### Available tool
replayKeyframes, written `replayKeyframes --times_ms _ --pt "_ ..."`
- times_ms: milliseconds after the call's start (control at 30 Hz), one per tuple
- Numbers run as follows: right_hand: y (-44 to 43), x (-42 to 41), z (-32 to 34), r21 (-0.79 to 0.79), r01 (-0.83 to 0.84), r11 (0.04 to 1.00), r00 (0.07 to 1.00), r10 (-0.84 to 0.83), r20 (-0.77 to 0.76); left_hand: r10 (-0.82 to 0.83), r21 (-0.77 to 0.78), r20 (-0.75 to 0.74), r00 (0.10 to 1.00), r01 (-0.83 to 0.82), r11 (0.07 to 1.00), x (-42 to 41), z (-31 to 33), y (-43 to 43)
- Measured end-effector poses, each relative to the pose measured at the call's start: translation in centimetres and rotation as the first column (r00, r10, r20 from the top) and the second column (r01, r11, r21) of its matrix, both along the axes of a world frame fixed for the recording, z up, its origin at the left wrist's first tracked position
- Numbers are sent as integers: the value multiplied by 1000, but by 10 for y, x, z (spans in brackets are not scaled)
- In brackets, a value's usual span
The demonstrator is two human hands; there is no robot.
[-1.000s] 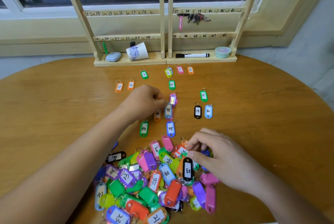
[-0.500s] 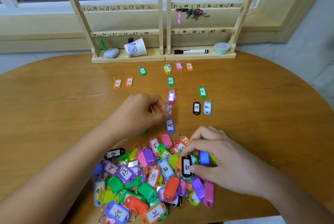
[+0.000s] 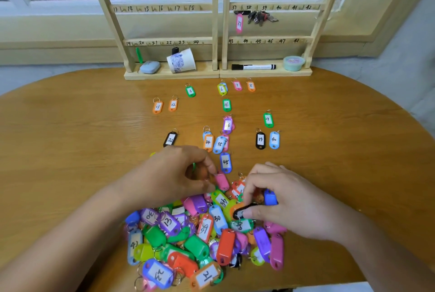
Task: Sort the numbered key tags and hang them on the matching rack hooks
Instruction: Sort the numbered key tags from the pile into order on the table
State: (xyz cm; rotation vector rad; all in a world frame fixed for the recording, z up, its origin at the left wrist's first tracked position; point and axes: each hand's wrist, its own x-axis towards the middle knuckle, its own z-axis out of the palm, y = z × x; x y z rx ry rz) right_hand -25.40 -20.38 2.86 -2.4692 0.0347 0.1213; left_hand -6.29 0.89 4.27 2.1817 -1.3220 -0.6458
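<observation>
A heap of coloured numbered key tags (image 3: 200,240) lies at the table's near edge. My left hand (image 3: 174,174) is at the heap's top left and pinches the end of a pink tag (image 3: 222,182) between thumb and fingertips. At the heap's right, my right hand (image 3: 284,202) pinches a black tag (image 3: 241,212) whose number is hidden. Single tags lie in rows beyond, among them 3 (image 3: 190,91), 11 (image 3: 157,107), 16 (image 3: 226,104), 32 (image 3: 170,139), 39 (image 3: 260,140) and 45 (image 3: 225,162). The wooden rack (image 3: 217,32) stands at the back, with pink tag 37 (image 3: 239,23) hanging on it.
A bunch of keys (image 3: 260,17) hangs beside tag 37. On the rack's base sit a tipped paper cup (image 3: 181,60), a black marker (image 3: 253,67), a green tub (image 3: 293,63) and a blue-grey case (image 3: 149,67). The round wooden table (image 3: 70,138) ends just below the heap.
My left hand has drawn back from the sorted rows to the heap and taken the pink tag. My right hand still holds the black tag, which has turned on its side.
</observation>
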Motion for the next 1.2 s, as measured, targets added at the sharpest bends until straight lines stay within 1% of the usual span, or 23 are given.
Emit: replayKeyframes --times_ms 100,167,200,267,333,433,500,567,633,700,833,933,1000,1067,1133,1200 --pt "-6 3 0 108 11 994 1000 -10 -9 -16 23 23 1000 16 1000 -1 -1 1" --pt "-8 5 2 289 68 955 998 -69 -6 -23 35 34 999 22 999 -1 -2 1" --pt "-7 7 3 409 108 906 993 -118 -2 -21 36 32 999 20 999 0 -3 1" --pt "-7 11 3 611 196 767 969 -248 0 -14 45 27 1000 13 999 0 -3 0" --pt "-5 16 2 732 270 625 929 -369 -27 -8 55 34 999 6 998 1 -3 0" --pt "-2 21 1 819 335 466 866 -495 -73 3 61 29 1000 -4 998 0 -4 0" --pt "0 24 1 847 345 405 840 -535 -86 22 53 -8 1000 -22 998 -1 -4 -1" --pt "2 26 2 867 337 368 829 -552 -87 44 40 -78 996 -41 998 0 -4 -2" --pt "3 26 2 870 331 364 828 -555 -83 61 33 -139 988 -57 998 3 -3 -1" --pt "3 27 3 863 332 379 830 -553 -77 77 25 -187 979 -73 997 5 -1 0" --pt "-1 29 3 845 338 415 828 -557 -58 109 -13 -329 938 -120 993 11 5 3" --pt "-6 32 5 820 347 454 821 -570 -32 103 -50 -365 925 -130 990 19 12 5" --pt "-9 36 6 805 354 476 815 -579 -16 88 -45 -385 919 -114 992 23 15 8" --pt "-11 40 6 756 362 546 813 -582 32 81 -42 -409 909 -107 993 28 16 12" --pt "-13 45 4 685 378 623 808 -583 85 98 -75 -428 898 -143 987 36 15 16" --pt "-14 53 4 648 384 657 810 -577 105 121 -139 -440 890 -201 970 46 14 21"
